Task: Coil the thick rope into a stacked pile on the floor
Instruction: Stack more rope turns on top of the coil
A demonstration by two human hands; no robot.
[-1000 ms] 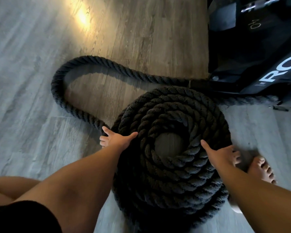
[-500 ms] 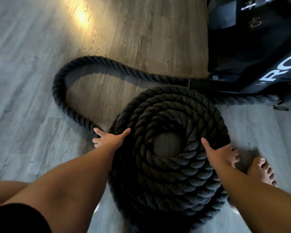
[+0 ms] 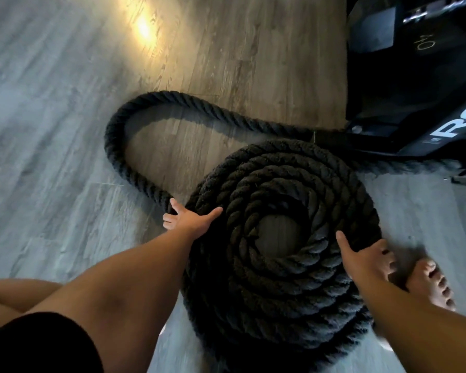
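The thick black rope (image 3: 293, 305) lies coiled in a stacked round pile on the wooden floor, with bare floor showing in its middle hole. A loose length (image 3: 119, 125) loops out to the left and runs back toward the black equipment. My left hand (image 3: 189, 220) presses the pile's left outer edge, thumb stretched on top and fingers spread down the outside. On the right edge, my right hand (image 3: 366, 258) presses the same way, its thumb on the top coil.
Black gym equipment (image 3: 414, 76) with white lettering stands at the upper right, touching the rope's far end. My bare right foot (image 3: 431, 284) is planted just right of the pile. My left knee (image 3: 24, 292) shows at the lower left. Wooden floor (image 3: 51, 130) stretches left.
My left hand slid slightly out and back along the pile's left edge. The right hand has stayed on the right edge, and the coil barely moved.
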